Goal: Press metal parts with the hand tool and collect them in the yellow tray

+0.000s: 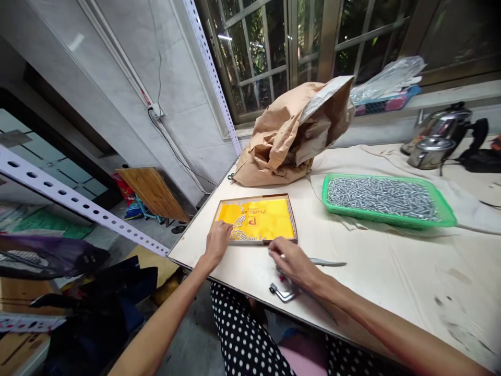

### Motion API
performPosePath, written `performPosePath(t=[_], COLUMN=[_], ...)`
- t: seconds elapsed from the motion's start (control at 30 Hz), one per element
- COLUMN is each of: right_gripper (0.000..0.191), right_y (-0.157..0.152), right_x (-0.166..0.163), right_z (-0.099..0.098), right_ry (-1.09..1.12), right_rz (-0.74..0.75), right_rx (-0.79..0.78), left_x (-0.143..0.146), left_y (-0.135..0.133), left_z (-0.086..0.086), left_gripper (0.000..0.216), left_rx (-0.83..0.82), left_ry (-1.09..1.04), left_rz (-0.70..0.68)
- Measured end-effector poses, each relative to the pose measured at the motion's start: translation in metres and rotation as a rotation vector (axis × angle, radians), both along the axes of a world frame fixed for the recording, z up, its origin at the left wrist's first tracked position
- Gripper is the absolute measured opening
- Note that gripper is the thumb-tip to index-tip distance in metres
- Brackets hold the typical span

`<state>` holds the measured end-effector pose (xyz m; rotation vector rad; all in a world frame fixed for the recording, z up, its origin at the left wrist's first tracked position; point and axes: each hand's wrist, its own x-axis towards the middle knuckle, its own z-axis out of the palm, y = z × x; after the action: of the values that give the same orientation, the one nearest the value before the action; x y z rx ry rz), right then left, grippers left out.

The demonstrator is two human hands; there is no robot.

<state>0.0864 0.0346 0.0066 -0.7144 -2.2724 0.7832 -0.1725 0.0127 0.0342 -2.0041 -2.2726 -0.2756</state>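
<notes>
Head view, seated person at a pale table (391,271). The left hand (217,241) lies open and palm down on the near left corner of a shallow tray (256,197), which is wood-framed, lined with yellow printed paper, and set square to the table's near edge. The fingers (224,228) rest flat on a cluster of small metal pieces (243,235) gathered along the tray's near rim. Nothing is gripped; the flat hand appears to steady the tray and keep the pieces bunched.

The right hand (293,262) hovers palm down just beside the tray's near right corner with its fingers curled (whether they pinch anything cannot be told, since the palm hides it). A flat metal blade (329,262) projects from beneath it across the table, and a metal bracket (284,292) lies at the table's edge under the wrist, both probably kept there for easy reach.

Farther back on the right, a green basket (450,216) holds a thick layer of grey metal parts (379,196). A crumpled brown paper sack (289,141) stands behind the tray, and a steel kettle (446,122) sits below the window (274,47)
</notes>
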Motion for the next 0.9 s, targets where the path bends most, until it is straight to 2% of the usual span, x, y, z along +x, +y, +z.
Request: performPosePath(t=[0.1, 0.23, 0.3, 0.4, 0.47, 0.53, 0.6, 0.67, 0.77, 0.9], right_gripper=[0.017, 0.021, 0.030, 0.046, 0.048, 0.041, 0.031, 0.025, 0.018, 0.010], right_y=[0.033, 0.096, 0.122, 0.134, 0.118, 0.085, 0.041, -0.002, -0.048, -0.066], right_x=[0.034, 0.105, 0.136, 0.160, 0.157, 0.141, 0.119, 0.098, 0.077, 0.072], right_z=[0.035, 0.070, 0.075, 0.068, 0.059, 0.047, 0.031, 0.012, -0.014, -0.034], right_ry=[0.149, 0.151, 0.081, -0.121, -0.172, -0.165, -0.143, -0.218, -0.368, -0.497], right_rz=[-0.248, -0.630, -0.752, -0.768, -0.707, -0.561, -0.356, -0.233, -0.164, -0.199], right_rx=[0.047, 0.199, 0.249, 0.380, 0.426, 0.380, 0.244, 0.101, 0.029, -0.005], left_x=[-0.022, -0.027, -0.025, -0.022, -0.020, -0.018, -0.017, -0.018, -0.018, -0.005], left_y=[0.030, 0.049, 0.053, 0.056, 0.057, 0.057, 0.057, 0.055, 0.051, 0.040], left_z=[-0.008, -0.019, -0.020, -0.020, -0.019, -0.019, -0.018, -0.017, -0.014, -0.005], left_gripper=[0.028, 0.028, 0.026, 0.025, 0.024, 0.023, 0.022, 0.021, 0.020, 0.022], left_rx=[-0.164, -0.245, -0.277, -0.311, -0.322, -0.324, -0.319, -0.307, -0.280, -0.246], left_ry=[0.068, 0.080, 0.083, 0.087, 0.089, 0.089, 0.084, 0.071, 0.045, 0.012], left_rz=[0.027, 0.012, 0.006, 0.012, 0.027, 0.053, 0.081, 0.097, 0.090, 0.043])
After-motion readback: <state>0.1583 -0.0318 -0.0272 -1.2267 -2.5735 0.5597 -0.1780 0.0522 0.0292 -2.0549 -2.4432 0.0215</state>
